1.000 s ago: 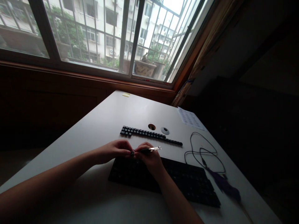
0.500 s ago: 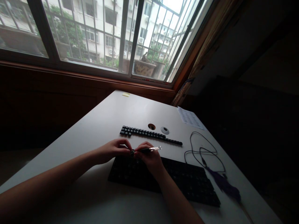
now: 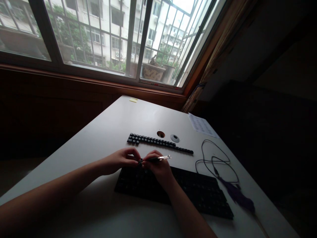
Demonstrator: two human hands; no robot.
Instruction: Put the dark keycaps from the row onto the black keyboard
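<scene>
A black keyboard (image 3: 198, 188) lies on the white table under my hands. My right hand (image 3: 158, 167) is closed round a keycap puller (image 3: 160, 158), a slim dark tool whose pale forked end points right. Its other end meets the fingertips of my left hand (image 3: 126, 160), closed in a pinch just above the keyboard's top left edge. A small dark piece shows between those fingertips, too small and dim to identify. Beyond the hands, loose black keycaps (image 3: 153, 141) are lined up in rows.
A round hole (image 3: 160, 134) in the table and a grey ring-shaped cover (image 3: 175, 138) are behind the keycaps. To the right are a looped black cable (image 3: 210, 161), a purple brush-like thing (image 3: 237, 195) and a printed sheet (image 3: 201, 125). A yellow note (image 3: 133, 100) is near the far corner.
The fingertips and the tool have shifted very slightly where they meet. The keyboard and the keycap rows stay where they were.
</scene>
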